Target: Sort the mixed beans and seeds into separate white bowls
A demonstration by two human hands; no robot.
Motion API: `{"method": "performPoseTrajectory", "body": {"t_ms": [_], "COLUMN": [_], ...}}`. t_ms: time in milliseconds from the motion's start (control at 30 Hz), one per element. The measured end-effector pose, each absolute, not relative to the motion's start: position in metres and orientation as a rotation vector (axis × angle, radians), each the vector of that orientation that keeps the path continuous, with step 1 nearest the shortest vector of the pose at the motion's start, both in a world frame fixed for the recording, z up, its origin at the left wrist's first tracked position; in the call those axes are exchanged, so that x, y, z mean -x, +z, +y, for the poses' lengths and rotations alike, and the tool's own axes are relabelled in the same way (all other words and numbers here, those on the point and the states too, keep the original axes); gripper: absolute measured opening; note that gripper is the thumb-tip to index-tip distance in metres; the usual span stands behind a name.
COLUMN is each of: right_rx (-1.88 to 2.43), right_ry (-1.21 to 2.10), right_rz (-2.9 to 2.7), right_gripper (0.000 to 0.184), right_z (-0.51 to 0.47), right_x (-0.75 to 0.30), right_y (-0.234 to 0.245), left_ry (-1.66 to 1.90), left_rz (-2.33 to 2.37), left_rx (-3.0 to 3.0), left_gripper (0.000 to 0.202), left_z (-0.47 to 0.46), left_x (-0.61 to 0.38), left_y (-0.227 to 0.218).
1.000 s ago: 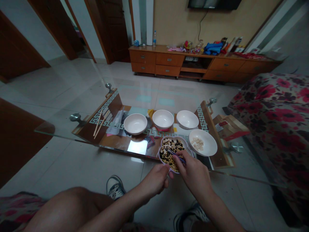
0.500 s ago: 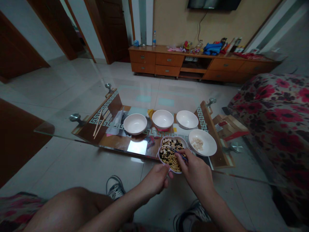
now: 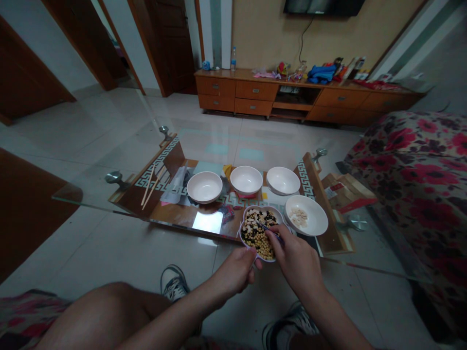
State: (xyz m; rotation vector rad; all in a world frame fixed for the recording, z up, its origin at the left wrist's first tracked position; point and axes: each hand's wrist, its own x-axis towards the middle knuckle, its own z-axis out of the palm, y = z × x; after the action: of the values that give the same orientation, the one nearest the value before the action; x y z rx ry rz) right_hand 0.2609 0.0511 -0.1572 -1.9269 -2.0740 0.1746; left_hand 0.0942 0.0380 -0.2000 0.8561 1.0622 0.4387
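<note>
My left hand is closed on the near rim of a lavender-edged, flower-shaped dish at the table's front edge. Mixed beans and seeds fill the dish: yellow, black and pale flat ones. Over it, my right hand pinches slim, dark tweezers, their tips down among the beans near the pale pieces. Whether the tips grip a piece is too small to tell. Right beside the dish stands a white bowl with several pale flat seeds in it.
Three more white bowls stand in a row behind the dish on the glass table. Wooden chopsticks lie at the left. Papers and a small packet show under the glass. A paper bag is at the right.
The tweezers and my right hand have shifted very slightly over the beans. My left hand, the dish and the bowls stay where they were.
</note>
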Motion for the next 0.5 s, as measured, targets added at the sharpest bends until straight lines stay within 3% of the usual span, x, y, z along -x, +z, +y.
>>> {"method": "performPoseTrajectory", "body": {"t_ms": [267, 500], "right_rx": [1.897, 2.12], "right_ry": [0.062, -0.105], "right_rz": [-1.947, -1.721], "right_gripper": [0.036, 0.037], "right_z": [0.054, 0.057], "right_x": [-0.274, -0.301], "right_y": [-0.142, -0.126], "left_ry": [0.423, 0.413], "left_rz": [1.064, 1.061], "left_rx": [-0.853, -0.852], "left_gripper": [0.053, 0.051], "left_z": [0.037, 0.037], "left_x": [-0.092, -0.089], "left_y": [-0.201, -0.199]}}
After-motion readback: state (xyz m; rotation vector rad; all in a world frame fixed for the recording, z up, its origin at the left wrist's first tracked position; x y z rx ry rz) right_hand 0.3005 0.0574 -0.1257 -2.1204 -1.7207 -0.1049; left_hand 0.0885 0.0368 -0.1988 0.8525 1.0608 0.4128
